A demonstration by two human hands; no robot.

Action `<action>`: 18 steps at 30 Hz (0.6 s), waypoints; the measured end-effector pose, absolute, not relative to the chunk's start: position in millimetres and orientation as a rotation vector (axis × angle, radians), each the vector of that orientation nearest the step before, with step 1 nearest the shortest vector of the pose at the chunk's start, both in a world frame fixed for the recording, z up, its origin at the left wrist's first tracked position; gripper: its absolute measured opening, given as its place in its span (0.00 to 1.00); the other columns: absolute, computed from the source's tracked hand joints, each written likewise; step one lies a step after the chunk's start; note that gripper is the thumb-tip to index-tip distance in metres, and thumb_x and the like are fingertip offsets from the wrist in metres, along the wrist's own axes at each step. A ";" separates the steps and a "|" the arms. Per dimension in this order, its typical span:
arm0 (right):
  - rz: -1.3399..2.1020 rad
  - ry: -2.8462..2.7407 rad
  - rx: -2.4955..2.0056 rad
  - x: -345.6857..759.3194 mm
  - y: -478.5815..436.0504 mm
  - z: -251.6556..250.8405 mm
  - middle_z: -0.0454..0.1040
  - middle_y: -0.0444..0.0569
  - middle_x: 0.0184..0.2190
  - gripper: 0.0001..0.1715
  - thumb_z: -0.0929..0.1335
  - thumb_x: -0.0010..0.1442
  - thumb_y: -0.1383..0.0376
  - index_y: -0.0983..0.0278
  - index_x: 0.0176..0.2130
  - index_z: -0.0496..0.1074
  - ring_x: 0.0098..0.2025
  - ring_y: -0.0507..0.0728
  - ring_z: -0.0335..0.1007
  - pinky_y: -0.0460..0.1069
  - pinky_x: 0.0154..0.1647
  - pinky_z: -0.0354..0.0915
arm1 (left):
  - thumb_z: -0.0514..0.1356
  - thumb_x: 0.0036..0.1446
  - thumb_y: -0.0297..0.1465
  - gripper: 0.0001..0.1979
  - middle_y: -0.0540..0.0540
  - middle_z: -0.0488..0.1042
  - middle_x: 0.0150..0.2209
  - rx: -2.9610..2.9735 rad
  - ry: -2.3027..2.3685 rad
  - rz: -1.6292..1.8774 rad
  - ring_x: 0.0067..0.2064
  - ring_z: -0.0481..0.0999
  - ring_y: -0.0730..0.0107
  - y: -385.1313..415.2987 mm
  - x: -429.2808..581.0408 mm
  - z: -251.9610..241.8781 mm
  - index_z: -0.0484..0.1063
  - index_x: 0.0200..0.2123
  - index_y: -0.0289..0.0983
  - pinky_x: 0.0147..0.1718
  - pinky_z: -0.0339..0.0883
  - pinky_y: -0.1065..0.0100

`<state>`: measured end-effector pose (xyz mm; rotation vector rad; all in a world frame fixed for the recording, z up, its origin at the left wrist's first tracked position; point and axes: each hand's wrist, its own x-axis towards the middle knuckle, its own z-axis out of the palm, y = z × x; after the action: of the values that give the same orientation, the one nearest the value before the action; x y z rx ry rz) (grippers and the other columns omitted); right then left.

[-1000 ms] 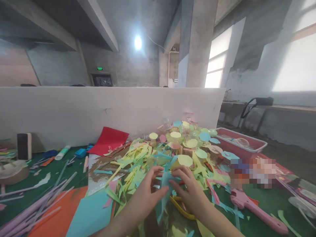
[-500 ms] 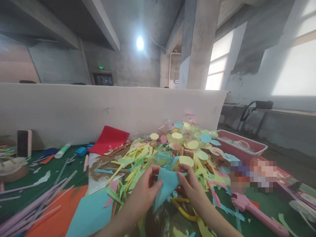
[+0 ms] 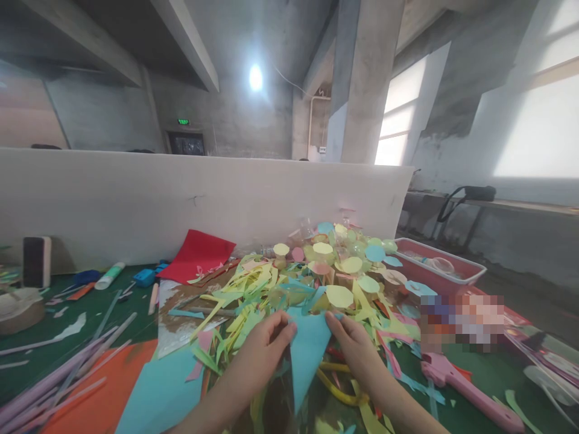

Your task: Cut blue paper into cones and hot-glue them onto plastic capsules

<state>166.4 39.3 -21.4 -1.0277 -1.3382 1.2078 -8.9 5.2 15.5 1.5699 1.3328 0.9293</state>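
Note:
Between my two hands hangs a blue piece of paper [image 3: 309,349], tapering to a point at the bottom. My left hand [image 3: 271,343] pinches its upper left corner between thumb and fingers. At the upper right corner, my right hand [image 3: 350,343] grips it the same way. Beneath and behind the paper are a yellow scissors-like handle [image 3: 339,392] and a heap of yellow and green paper strips [image 3: 246,295]. Round paper discs, one a pale yellow disc [image 3: 339,296], stand just beyond my fingers.
Blue paper [image 3: 163,392] and orange paper [image 3: 104,386] lie at the left, beside purple sticks [image 3: 54,386]. A red sheet [image 3: 199,256] is farther back. On the right are a pink tool [image 3: 470,392] and a pink bin [image 3: 446,271]. A white partition [image 3: 194,205] stands behind.
The blue paper has turned to face me and is spread flatter, its point now hanging straight down. Both hands have shifted to its upper corners.

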 end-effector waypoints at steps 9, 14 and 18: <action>0.475 -1.585 -0.942 176.2 45.5 -40.5 0.67 0.49 0.36 0.19 0.59 0.67 0.56 0.60 0.55 0.60 0.35 0.56 0.67 0.49 0.32 0.69 | 0.54 0.57 0.45 0.14 0.55 0.60 0.26 1.481 1.350 1.069 0.30 0.61 0.71 5.3 -10.9 18.8 0.61 0.35 0.41 0.29 0.57 0.70; 0.064 -1.911 -0.700 182.3 43.2 -41.1 0.66 0.54 0.44 0.29 0.58 0.67 0.71 0.54 0.64 0.51 0.40 0.57 0.67 0.49 0.34 0.69 | 0.55 0.56 0.48 0.16 0.56 0.64 0.23 1.379 1.223 1.095 0.27 0.67 0.69 3.5 -9.4 25.0 0.59 0.34 0.42 0.29 0.63 0.68; -0.164 -2.042 -0.594 184.2 39.1 -39.8 0.68 0.54 0.43 0.31 0.60 0.64 0.75 0.55 0.62 0.57 0.43 0.60 0.63 0.54 0.39 0.68 | 0.58 0.51 0.48 0.18 0.56 0.67 0.23 1.285 1.167 1.123 0.26 0.69 0.69 0.3 -4.4 27.8 0.58 0.33 0.42 0.29 0.65 0.67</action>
<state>184.2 39.1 -39.8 -0.5936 -2.0423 -0.1637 -4.4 0.3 27.8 1.2851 1.1667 1.1231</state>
